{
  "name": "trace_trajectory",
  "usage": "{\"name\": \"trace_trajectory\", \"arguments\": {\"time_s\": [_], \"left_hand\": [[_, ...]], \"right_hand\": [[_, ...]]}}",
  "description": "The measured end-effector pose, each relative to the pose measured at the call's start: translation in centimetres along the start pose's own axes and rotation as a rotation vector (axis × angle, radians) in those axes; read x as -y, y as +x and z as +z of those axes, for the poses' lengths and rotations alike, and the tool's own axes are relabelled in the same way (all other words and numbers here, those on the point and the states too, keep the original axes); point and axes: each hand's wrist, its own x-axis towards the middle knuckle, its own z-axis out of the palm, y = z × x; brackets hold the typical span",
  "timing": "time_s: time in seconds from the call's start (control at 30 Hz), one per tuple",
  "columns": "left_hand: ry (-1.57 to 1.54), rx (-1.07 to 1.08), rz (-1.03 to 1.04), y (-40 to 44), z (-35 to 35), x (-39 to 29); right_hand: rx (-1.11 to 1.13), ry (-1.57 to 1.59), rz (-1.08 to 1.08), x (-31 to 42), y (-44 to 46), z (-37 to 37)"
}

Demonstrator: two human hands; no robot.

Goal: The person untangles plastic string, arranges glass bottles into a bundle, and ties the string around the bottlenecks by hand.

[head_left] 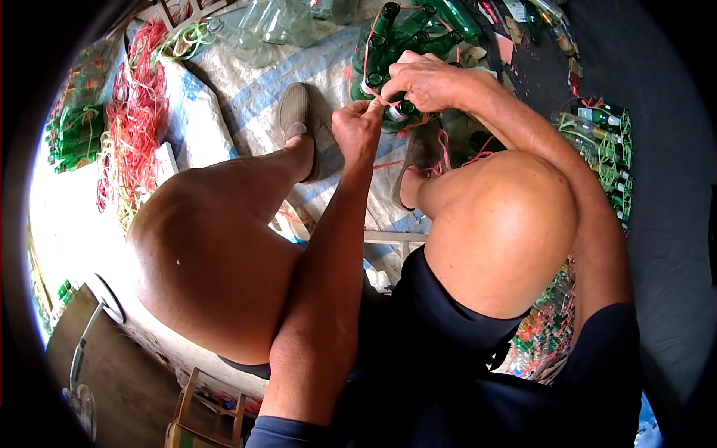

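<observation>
Several green glass bottles stand bunched together on the ground ahead of me, with pink plastic twine running around their necks. My left hand pinches the twine between thumb and fingertips at the near left side of the bunch. Right beside it, my right hand reaches over the bottle tops, its fingers curled down onto the same twine where the strands meet. The right fingertips are partly hidden behind the hand. Loose pink twine trails near my right foot.
Clear glass bottles lie at the top, on a white and blue woven sheet. A heap of red twine hangs at left, near stacked green bottles. Tied bottles line the right side. A fan stands lower left.
</observation>
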Motion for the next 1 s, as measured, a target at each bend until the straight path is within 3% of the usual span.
{"name": "trace_trajectory", "arguments": {"time_s": [0.2,0.5,1.0], "left_hand": [[0.027,0.029,-0.021,-0.6,-0.2,-1.9],[-0.143,0.081,-0.001,-0.1,0.8,-0.4],[-0.242,0.161,0.047,-0.4,0.4,-1.8]], "right_hand": [[-0.02,-0.189,-0.072,0.5,0.1,-0.9],[-0.288,-0.318,-0.221,0.5,-0.6,-1.2],[-0.414,-0.402,-0.091,1.7,-3.5,-2.9]]}}
